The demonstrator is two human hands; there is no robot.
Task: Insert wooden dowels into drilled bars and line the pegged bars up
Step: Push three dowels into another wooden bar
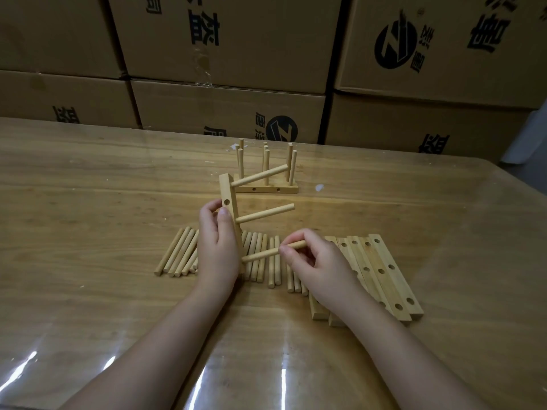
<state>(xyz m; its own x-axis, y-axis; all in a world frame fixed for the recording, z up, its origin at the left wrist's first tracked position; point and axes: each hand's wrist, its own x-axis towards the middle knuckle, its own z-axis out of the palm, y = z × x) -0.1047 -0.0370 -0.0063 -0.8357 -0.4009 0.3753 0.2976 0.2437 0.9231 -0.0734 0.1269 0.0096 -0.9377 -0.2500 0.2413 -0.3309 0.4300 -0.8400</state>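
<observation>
My left hand (217, 247) grips a drilled wooden bar (229, 202), held upright on end above the table. Two dowels stick out of it to the right, the upper dowel (260, 175) and the middle dowel (265, 213). My right hand (313, 258) pinches a third dowel (266, 253) whose left tip meets the bar's lower part beside my left palm. Loose dowels (180, 253) lie in a row under both hands. Several pegged bars (266, 186) stand side by side farther back, dowels pointing up.
Several drilled bars without pegs (381, 273) lie side by side to the right of my right hand. Stacked cardboard boxes (231, 113) wall off the far table edge. The wooden table (88, 217) has a glossy clear cover.
</observation>
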